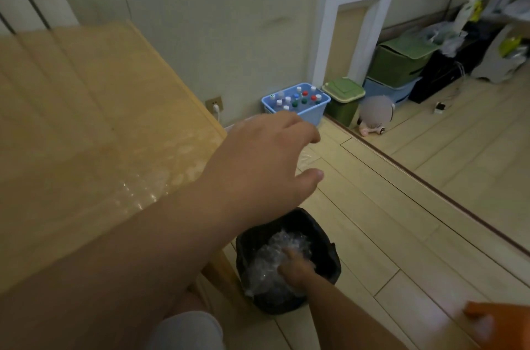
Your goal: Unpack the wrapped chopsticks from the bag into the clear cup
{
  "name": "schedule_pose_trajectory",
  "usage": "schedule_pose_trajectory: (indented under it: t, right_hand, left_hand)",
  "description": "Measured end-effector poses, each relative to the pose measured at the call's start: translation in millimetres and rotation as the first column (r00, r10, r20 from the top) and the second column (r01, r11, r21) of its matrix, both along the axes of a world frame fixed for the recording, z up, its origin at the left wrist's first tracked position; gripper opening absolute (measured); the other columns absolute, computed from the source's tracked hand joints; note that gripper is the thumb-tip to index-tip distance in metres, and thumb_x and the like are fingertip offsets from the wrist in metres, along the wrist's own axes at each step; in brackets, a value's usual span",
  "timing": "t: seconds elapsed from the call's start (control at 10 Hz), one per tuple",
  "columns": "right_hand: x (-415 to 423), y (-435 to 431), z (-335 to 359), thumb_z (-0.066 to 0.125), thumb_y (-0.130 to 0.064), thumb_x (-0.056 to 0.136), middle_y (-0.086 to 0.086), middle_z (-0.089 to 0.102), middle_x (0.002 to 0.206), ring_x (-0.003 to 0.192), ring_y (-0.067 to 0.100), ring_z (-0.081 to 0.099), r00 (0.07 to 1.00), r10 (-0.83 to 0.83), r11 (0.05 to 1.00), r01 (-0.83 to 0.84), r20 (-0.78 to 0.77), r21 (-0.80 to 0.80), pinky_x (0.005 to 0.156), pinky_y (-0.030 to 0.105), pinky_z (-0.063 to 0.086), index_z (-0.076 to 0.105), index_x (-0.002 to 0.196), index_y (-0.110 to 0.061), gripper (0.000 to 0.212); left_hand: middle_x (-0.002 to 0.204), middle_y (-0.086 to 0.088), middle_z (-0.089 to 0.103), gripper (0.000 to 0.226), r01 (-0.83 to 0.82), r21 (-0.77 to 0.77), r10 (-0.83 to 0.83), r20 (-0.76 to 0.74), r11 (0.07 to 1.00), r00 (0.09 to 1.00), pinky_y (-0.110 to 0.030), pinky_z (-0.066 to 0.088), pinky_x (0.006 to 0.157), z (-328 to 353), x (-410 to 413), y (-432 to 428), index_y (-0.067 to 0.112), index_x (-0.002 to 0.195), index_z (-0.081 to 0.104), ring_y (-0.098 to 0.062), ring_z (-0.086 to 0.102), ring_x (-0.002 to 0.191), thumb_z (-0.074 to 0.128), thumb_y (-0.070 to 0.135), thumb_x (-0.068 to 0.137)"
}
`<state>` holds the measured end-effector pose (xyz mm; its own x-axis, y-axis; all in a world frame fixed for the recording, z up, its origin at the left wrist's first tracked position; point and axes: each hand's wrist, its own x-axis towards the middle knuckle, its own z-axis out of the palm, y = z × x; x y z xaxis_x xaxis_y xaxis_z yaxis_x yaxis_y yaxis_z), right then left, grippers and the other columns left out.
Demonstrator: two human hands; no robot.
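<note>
Counter, far left: pale wood under a glossy clear cover, no chopsticks and no cup on the part in view. Left grip hangs past the counter's right edge, over the floor, fingers loose and apart, nothing seen in it. Below it, on the floor just beside the counter, is a black-lined bin. Crumpled clear plastic lies inside, and the right grip is down in the bin, touching that plastic. The blur hides the fingers, so I cannot tell whether they clamp it or only press on it. Judgement: the plastic is probably the emptied bag or wrapping, so the step in hand is disposal, late in the task. Chopsticks and cup are out of view, so transfer unconfirmed. The next move calls for letting go of the plastic, lifting the right grip clear of the bin liner, and turning back to the counter to check the cup. Further right against the wall: blue basket of capped bottles, then a green lidded bin. Bottom right corner: a blurred orange object. No brand, label or writing legible anywhere; bottle labels too small.
</note>
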<state>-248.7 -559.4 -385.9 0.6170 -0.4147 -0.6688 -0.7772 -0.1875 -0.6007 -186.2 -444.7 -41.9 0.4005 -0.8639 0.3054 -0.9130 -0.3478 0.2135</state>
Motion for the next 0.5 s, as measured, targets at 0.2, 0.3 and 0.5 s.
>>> schedule_pose_trajectory:
  t: [0.2,0.3,0.5]
  right_hand:
    - [1.1,5.7,-16.0,0.040,-0.040,0.098,0.012,0.029,0.156,0.138,0.034,0.035,0.989,0.083,0.977,-0.105,-0.123,-0.186,0.112,0.046,0.034,0.032,0.149,-0.036,0.051]
    - [3.3,-2.2,0.4,0.034,-0.042,0.099,0.011,0.037,0.146,0.128,0.033,0.041,0.994,0.004,0.928,-0.043,-0.106,-0.369,0.104,0.043,0.038,0.044,0.142,-0.035,0.045]
    - [14.6,-23.0,14.6,0.038,-0.039,0.095,0.005,0.051,0.131,0.113,0.028,0.051,0.994,-0.075,0.875,0.106,0.085,-0.473,0.098,0.038,0.044,0.063,0.125,-0.029,0.040]
  left_hand:
    - [0.128,0.013,0.055,0.047,-0.003,0.049,0.001,0.028,0.999,1.000,-0.036,0.039,0.095,-5.8,1.4,2.6,0.034,0.123,0.057,-0.012,0.052,0.116,0.047,0.059,0.084]
    - [0.132,0.016,0.052,0.043,-0.002,0.040,0.002,0.022,0.999,1.000,-0.031,0.033,0.096,-5.8,5.3,2.6,0.036,0.125,0.055,-0.009,0.047,0.119,0.054,0.056,0.087]
    - [0.124,0.014,0.057,0.041,-0.055,0.000,0.055,-0.031,0.998,0.998,-0.029,0.035,0.096,0.4,9.6,12.4,0.033,0.119,0.059,-0.007,0.049,0.115,0.055,0.055,0.085]
